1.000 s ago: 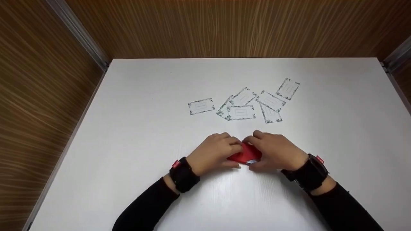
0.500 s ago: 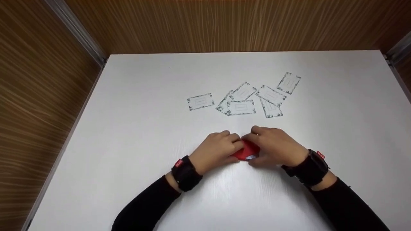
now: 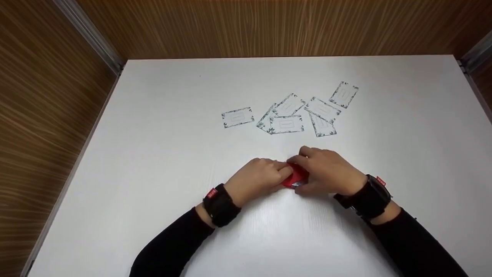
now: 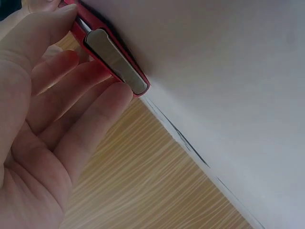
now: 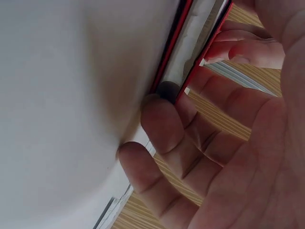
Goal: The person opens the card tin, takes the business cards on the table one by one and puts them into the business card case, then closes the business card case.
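Observation:
A small red case [image 3: 297, 173] lies at the middle of the white table, partly covered by both hands. The left wrist view shows the end of the red case [image 4: 116, 56] with a pale grey block between its red sides. My left hand [image 3: 256, 177] grips its left part, thumb on the near side and fingers along the far side. From the right, my right hand [image 3: 326, 171] holds the case between thumb and fingers. The right wrist view has fingertips at the corner of the red case [image 5: 200, 36], where a pale inner strip and a dark spot show.
Beyond the hands, several white cards with leafy borders lie on the white table [image 3: 153, 161], some overlapping. One card [image 3: 238, 117] lies apart at the left, another [image 3: 344, 95] at the upper right. A wood-grain panel [image 3: 269, 29] stands behind the table.
My left hand has shifted a little rightward over the red case, so less red shows between the hands. The whole head view has shifted slightly, with the cards now higher in it.

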The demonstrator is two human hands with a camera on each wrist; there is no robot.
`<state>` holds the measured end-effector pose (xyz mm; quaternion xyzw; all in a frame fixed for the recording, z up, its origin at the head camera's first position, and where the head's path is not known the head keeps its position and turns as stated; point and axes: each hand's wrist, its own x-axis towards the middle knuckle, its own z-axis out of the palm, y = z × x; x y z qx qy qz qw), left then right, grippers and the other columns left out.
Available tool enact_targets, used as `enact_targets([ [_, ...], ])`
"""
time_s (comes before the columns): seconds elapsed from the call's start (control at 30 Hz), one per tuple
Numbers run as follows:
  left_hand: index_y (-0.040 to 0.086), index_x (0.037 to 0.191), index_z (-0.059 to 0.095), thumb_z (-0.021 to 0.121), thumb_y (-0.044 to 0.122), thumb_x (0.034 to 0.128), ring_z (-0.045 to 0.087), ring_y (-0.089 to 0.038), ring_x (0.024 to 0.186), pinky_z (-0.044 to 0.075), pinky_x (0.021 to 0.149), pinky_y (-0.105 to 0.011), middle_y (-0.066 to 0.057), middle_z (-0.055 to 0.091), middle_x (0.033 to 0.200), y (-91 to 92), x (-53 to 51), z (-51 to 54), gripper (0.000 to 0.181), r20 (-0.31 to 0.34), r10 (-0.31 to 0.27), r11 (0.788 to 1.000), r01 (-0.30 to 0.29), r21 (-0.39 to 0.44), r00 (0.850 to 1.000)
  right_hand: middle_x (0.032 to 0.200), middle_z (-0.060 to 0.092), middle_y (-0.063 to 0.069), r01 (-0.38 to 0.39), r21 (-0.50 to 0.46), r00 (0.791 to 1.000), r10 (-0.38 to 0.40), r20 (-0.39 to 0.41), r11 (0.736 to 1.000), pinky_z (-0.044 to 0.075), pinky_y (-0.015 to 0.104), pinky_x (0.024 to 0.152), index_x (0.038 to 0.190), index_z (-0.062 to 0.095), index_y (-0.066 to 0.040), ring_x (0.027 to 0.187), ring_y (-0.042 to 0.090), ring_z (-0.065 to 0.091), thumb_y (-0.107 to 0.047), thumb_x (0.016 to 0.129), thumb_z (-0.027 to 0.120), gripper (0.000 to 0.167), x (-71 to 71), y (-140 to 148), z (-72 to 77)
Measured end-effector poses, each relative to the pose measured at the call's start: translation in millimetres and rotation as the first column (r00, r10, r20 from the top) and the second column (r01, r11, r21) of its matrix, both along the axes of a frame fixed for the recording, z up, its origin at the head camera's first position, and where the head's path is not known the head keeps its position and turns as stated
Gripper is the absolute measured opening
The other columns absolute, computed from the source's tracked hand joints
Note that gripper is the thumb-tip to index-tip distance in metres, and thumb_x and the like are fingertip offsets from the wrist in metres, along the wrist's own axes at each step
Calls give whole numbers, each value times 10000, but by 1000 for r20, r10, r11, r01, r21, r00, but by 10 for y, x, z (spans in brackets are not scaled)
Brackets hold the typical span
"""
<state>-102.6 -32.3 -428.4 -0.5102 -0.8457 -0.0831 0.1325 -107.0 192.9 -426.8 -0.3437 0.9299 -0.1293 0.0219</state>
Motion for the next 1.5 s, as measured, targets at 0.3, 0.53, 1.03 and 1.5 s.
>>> enact_targets([
  [0.3, 91, 1085, 655, 623, 65, 927, 631, -105, 690, 556, 606, -236, 30, 702, 903, 51, 43, -16, 163, -183, -8, 996, -8, -87, 983, 858, 525, -59, -8, -2, 1000, 8, 0, 1000, 401, 264, 605, 1158, 714, -178, 680, 102, 460, -361, 653, 868, 559, 2, 19, 12],
  [0.53, 85, 1256, 637, 606, 69, 940, 643, -113, 751, 562, 607, -240, 16, 704, 980, 25, 79, -1, 318, -199, -8, 989, -21, -146, 980, 849, 509, -63, -7, 6, 1000, 6, 20, 1000, 392, 266, 596, 1158, 719, -179, 663, 104, 449, -368, 671, 858, 541, 6, -24, 20],
  [1.03, 126, 1124, 563, 527, 17, 936, 466, -81, 554, 464, 509, -208, 77, 540, 684, -40, 49, 65, 219, -142, -42, 998, 36, -45, 989, 857, 512, -90, -6, -48, 1000, 7, 27, 999, 422, 270, 620, 1127, 719, -212, 670, 96, 469, -359, 654, 869, 518, 4, 2, -24],
  [1.5, 201, 1057, 653, 685, 107, 938, 669, -67, 844, 536, 702, -237, 109, 727, 1025, -182, -130, 116, 154, 115, -9, 991, -7, 136, 993, 946, 550, -63, -4, -23, 993, 6, 119, 1000, 488, 312, 706, 1246, 678, -191, 767, 109, 536, -453, 609, 930, 734, -43, 64, 0],
])
